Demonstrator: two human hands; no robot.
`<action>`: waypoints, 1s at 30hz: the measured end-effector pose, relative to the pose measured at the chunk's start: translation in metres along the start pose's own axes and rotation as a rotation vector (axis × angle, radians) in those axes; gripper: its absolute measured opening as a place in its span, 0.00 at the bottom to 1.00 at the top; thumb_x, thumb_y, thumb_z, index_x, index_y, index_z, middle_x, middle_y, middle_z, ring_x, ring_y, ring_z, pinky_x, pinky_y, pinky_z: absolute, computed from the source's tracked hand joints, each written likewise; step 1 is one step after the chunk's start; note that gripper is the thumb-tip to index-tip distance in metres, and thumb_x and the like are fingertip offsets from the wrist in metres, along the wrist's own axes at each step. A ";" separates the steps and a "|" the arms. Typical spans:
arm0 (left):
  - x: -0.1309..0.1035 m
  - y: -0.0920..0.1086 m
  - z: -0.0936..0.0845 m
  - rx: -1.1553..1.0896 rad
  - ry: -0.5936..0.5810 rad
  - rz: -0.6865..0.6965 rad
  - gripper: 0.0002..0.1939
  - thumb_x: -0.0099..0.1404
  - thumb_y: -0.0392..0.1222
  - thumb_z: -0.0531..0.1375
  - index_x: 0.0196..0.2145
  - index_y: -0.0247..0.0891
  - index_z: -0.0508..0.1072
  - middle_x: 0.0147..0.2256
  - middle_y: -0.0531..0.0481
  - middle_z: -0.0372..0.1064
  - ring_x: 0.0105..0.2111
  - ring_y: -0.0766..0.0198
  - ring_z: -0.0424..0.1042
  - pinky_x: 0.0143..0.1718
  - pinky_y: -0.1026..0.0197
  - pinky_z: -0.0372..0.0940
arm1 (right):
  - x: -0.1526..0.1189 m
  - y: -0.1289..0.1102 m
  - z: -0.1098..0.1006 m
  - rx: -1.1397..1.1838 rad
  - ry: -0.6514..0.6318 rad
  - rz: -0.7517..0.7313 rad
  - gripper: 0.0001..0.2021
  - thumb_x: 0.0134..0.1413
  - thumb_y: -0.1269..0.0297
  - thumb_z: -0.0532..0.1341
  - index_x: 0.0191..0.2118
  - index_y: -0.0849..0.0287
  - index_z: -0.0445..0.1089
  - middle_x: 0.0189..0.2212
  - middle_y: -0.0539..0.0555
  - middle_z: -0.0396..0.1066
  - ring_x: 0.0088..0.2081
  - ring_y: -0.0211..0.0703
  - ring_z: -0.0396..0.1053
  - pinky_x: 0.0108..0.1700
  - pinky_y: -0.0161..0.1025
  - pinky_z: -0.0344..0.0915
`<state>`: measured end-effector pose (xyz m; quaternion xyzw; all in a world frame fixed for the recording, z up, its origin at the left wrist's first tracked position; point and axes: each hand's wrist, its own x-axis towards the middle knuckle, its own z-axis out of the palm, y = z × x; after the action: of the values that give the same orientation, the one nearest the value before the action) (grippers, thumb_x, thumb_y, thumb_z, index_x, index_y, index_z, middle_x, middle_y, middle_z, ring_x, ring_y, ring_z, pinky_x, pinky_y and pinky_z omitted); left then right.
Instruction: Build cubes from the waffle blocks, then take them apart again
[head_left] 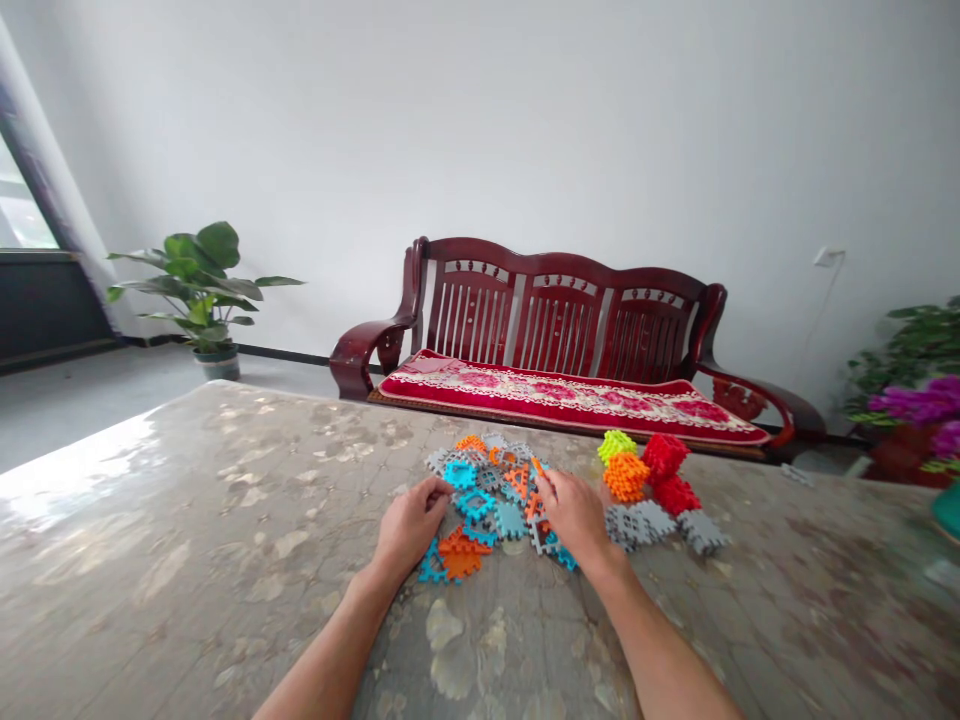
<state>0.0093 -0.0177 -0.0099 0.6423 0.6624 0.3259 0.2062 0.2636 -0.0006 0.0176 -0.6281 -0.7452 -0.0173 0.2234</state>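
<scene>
A loose pile of flat interlocking pieces in blue, orange and grey lies on the table (285, 600) between my hands. My right hand (571, 508), at the pile's right side, pinches a small orange piece (537, 467). At the left edge is my left hand (414, 515), its fingers curled together beside a blue piece (459, 474); whether they hold anything is hidden. Nearest me in the pile are orange pieces (461, 556). Right of my right hand stand an orange block (626, 477), a yellow-green block (616, 447), red blocks (666, 457) and grey pieces (641, 523).
Behind the table stands a dark red wooden bench (562, 310) with a red patterned cover (555, 390). A potted plant (214, 270) is on the floor at the left. Purple flowers (919, 403) and a teal pot (948, 510) are at the far right.
</scene>
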 end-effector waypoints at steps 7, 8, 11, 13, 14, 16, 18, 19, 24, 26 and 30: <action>0.000 0.000 0.000 0.014 -0.008 -0.011 0.10 0.62 0.41 0.54 0.36 0.43 0.75 0.29 0.55 0.74 0.31 0.65 0.71 0.31 0.67 0.56 | 0.008 0.021 -0.005 0.524 0.078 0.214 0.20 0.59 0.52 0.49 0.43 0.58 0.73 0.29 0.53 0.76 0.29 0.43 0.74 0.35 0.36 0.64; 0.001 0.000 0.000 0.015 -0.007 -0.009 0.10 0.62 0.41 0.54 0.36 0.43 0.75 0.29 0.55 0.74 0.31 0.65 0.71 0.31 0.67 0.55 | 0.009 0.022 -0.004 0.581 0.070 0.218 0.21 0.58 0.52 0.50 0.44 0.58 0.73 0.29 0.53 0.76 0.27 0.43 0.73 0.34 0.36 0.65; 0.001 -0.001 0.000 0.017 -0.009 -0.007 0.10 0.62 0.42 0.54 0.36 0.43 0.75 0.29 0.55 0.74 0.31 0.65 0.71 0.31 0.67 0.55 | 0.009 0.026 -0.001 0.620 0.043 0.210 0.21 0.57 0.52 0.50 0.45 0.59 0.73 0.32 0.53 0.77 0.26 0.43 0.73 0.33 0.38 0.67; 0.001 -0.002 0.000 0.017 -0.012 -0.008 0.10 0.62 0.42 0.54 0.36 0.43 0.75 0.29 0.55 0.74 0.31 0.65 0.71 0.31 0.67 0.55 | 0.009 0.027 0.000 0.570 0.040 0.194 0.21 0.56 0.54 0.51 0.46 0.59 0.73 0.36 0.55 0.77 0.32 0.44 0.74 0.38 0.39 0.68; 0.001 -0.001 0.000 0.016 -0.012 -0.009 0.10 0.62 0.42 0.54 0.36 0.43 0.75 0.30 0.55 0.74 0.31 0.65 0.71 0.31 0.67 0.55 | 0.009 0.027 0.001 0.527 0.045 0.182 0.20 0.55 0.55 0.52 0.46 0.59 0.73 0.38 0.56 0.77 0.36 0.45 0.74 0.41 0.39 0.68; 0.000 -0.001 -0.001 0.018 -0.010 -0.010 0.10 0.62 0.41 0.54 0.36 0.43 0.75 0.30 0.55 0.74 0.32 0.65 0.71 0.31 0.67 0.55 | 0.008 0.027 0.000 0.421 0.054 0.157 0.19 0.53 0.56 0.56 0.46 0.60 0.73 0.42 0.58 0.76 0.43 0.47 0.73 0.47 0.41 0.66; 0.000 0.001 -0.001 0.022 -0.011 -0.010 0.10 0.62 0.41 0.54 0.36 0.43 0.75 0.29 0.55 0.74 0.32 0.65 0.71 0.32 0.67 0.56 | 0.008 0.026 -0.003 0.323 0.032 0.143 0.20 0.50 0.56 0.59 0.47 0.62 0.73 0.45 0.60 0.74 0.45 0.48 0.72 0.49 0.41 0.64; 0.000 0.001 -0.001 0.023 -0.011 -0.011 0.10 0.62 0.41 0.54 0.36 0.43 0.75 0.29 0.55 0.74 0.31 0.65 0.71 0.31 0.67 0.56 | 0.007 0.024 -0.004 0.284 0.006 0.138 0.22 0.49 0.56 0.60 0.48 0.62 0.73 0.45 0.60 0.74 0.45 0.48 0.72 0.49 0.41 0.64; -0.001 0.002 -0.001 0.020 -0.010 -0.010 0.11 0.62 0.42 0.53 0.37 0.43 0.75 0.29 0.55 0.74 0.31 0.65 0.71 0.31 0.66 0.56 | 0.004 0.017 -0.009 0.162 -0.127 0.112 0.22 0.45 0.55 0.63 0.48 0.57 0.73 0.44 0.58 0.74 0.44 0.49 0.71 0.47 0.40 0.64; -0.001 0.002 -0.001 0.021 -0.014 -0.012 0.11 0.62 0.42 0.53 0.37 0.43 0.75 0.29 0.55 0.74 0.31 0.64 0.71 0.31 0.66 0.56 | 0.004 0.016 -0.009 0.154 -0.149 0.115 0.21 0.46 0.58 0.63 0.47 0.57 0.73 0.43 0.57 0.74 0.44 0.48 0.71 0.46 0.39 0.64; 0.000 0.001 -0.001 0.019 -0.015 -0.017 0.10 0.62 0.42 0.53 0.36 0.43 0.75 0.30 0.55 0.75 0.32 0.64 0.71 0.31 0.67 0.56 | 0.004 0.016 -0.008 0.147 -0.166 0.138 0.20 0.47 0.64 0.61 0.48 0.57 0.72 0.43 0.56 0.74 0.43 0.46 0.71 0.45 0.37 0.63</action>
<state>0.0093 -0.0181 -0.0084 0.6410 0.6693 0.3131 0.2075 0.2809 0.0040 0.0215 -0.6592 -0.7153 0.1049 0.2068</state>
